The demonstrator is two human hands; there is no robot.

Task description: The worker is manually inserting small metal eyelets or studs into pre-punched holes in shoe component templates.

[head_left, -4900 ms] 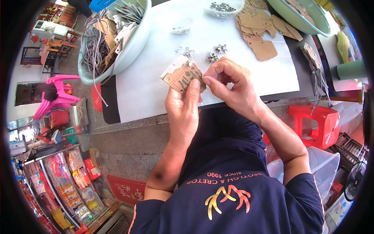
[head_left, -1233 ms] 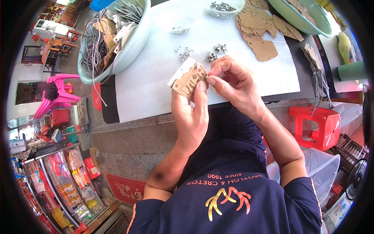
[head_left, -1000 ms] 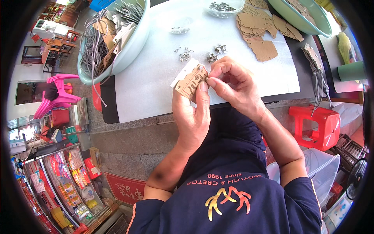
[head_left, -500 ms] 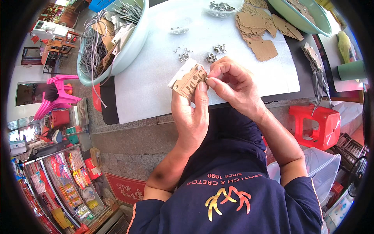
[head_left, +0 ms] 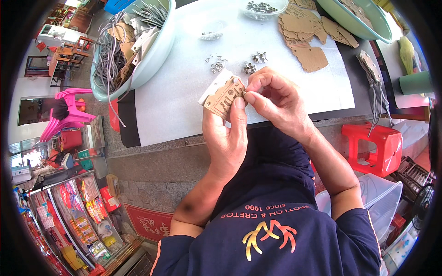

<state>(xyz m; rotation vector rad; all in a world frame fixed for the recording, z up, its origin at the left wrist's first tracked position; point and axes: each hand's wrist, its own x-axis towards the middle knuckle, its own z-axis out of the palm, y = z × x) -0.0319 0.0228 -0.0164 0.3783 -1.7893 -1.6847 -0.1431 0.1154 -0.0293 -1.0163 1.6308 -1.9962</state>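
Note:
A brown printed cardboard tag [head_left: 223, 102] with a white piece behind it is pinched between thumb and fingers of my left hand [head_left: 228, 138]. At the tag's right edge, the thumb and forefinger of my right hand [head_left: 278, 99] are pressed together; anything between them is too small and hidden to make out. Just beyond the tag, small metal rivets [head_left: 218, 66] and darker ring-shaped metal pieces [head_left: 250, 68] lie loose on a white sheet [head_left: 170, 115].
A pale green basin [head_left: 156, 60] at left holds grey cords and tags. Clear dishes [head_left: 212, 32] of metal parts stand farther back. Brown cards [head_left: 314, 60] lie at right, near another green basin [head_left: 377, 32]. Corded tags [head_left: 369, 69] hang over the table edge above a red stool [head_left: 375, 147].
The tag has tilted slightly in my left hand. Both hands stay in nearly the same place, with my right fingertips still at the tag's edge.

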